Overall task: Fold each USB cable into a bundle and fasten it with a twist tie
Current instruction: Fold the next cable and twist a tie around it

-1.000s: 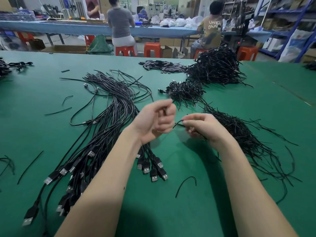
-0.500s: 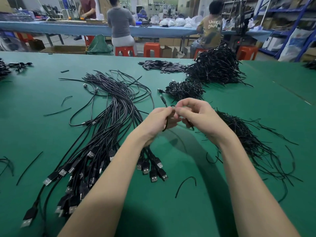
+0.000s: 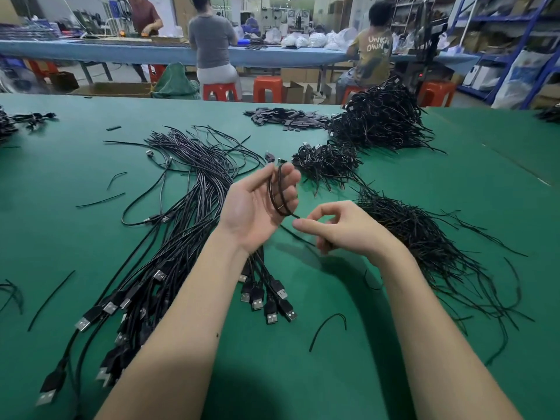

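Observation:
My left hand (image 3: 257,207) is turned palm up above the green table (image 3: 333,374). A black USB cable (image 3: 276,195) is looped round its partly curled fingers. My right hand (image 3: 342,228) sits just right of and below it, fingers curled on the cable's free length, which trails from the loop under that hand. A long fan of loose USB cables (image 3: 188,207) lies to the left, plugs toward me. A heap of black twist ties (image 3: 418,237) lies directly right of my right hand.
Two heaps of bundled cables (image 3: 327,162) (image 3: 378,122) lie beyond my hands, with small flat black pieces (image 3: 288,116) behind them. Stray ties (image 3: 327,325) dot the table. People sit on red stools at a blue bench across the aisle.
Half a second ago both hands were together over the cable. My left hand has since turned palm up with the loop on it, and my right hand has dropped down and right along the cable.

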